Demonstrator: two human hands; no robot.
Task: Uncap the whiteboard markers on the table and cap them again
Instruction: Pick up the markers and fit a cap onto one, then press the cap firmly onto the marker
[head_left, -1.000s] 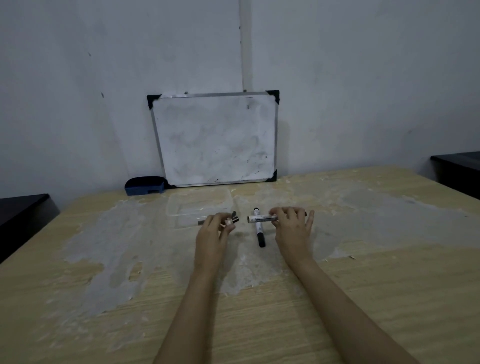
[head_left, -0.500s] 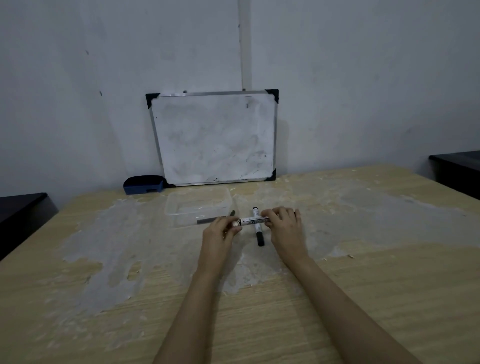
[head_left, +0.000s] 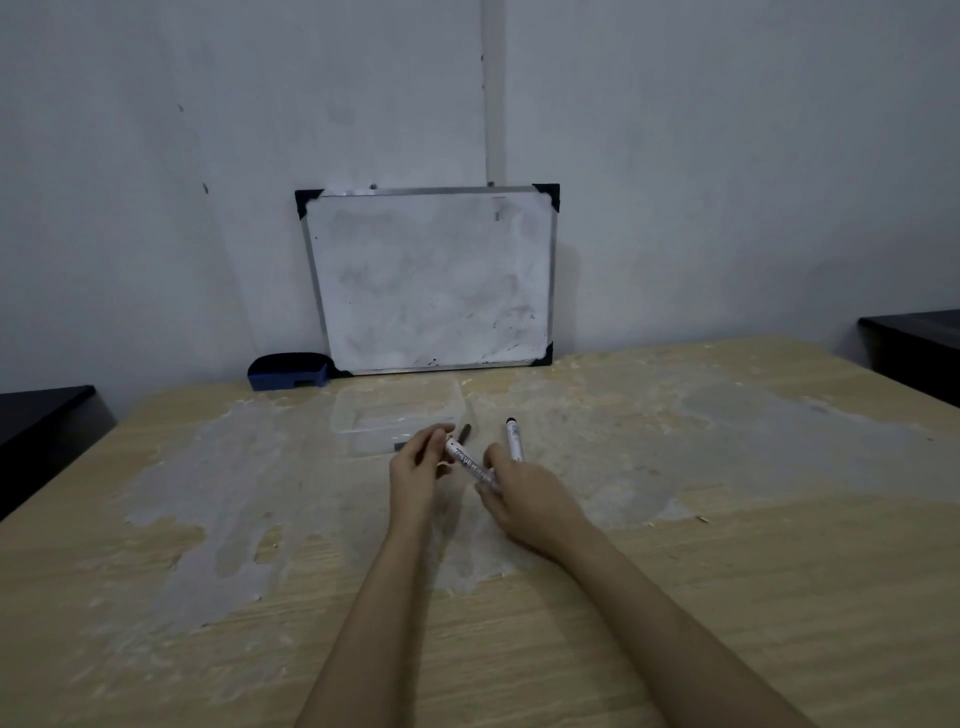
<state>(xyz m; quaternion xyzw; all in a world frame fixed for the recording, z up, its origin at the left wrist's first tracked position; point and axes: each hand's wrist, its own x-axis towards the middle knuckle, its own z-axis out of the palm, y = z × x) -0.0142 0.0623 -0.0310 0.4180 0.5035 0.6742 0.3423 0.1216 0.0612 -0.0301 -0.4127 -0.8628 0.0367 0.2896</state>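
Both my hands hold one white whiteboard marker above the table, slanted from upper left to lower right. My left hand pinches its upper left end, and my right hand grips the lower right part of the barrel. Whether the cap is on is hidden by my fingers. A second white marker with a black tip lies on the table just behind my right hand. A dark marker lies partly hidden behind my left hand, beside the plastic box.
A clear plastic box stands behind my hands. A small whiteboard leans on the wall, with a blue eraser at its left. The wooden table has grey worn patches. Dark furniture flanks both sides.
My hands have come together on one marker and then tilted it from level to slanted, moving slightly nearer to me. The marker on the table has not moved.
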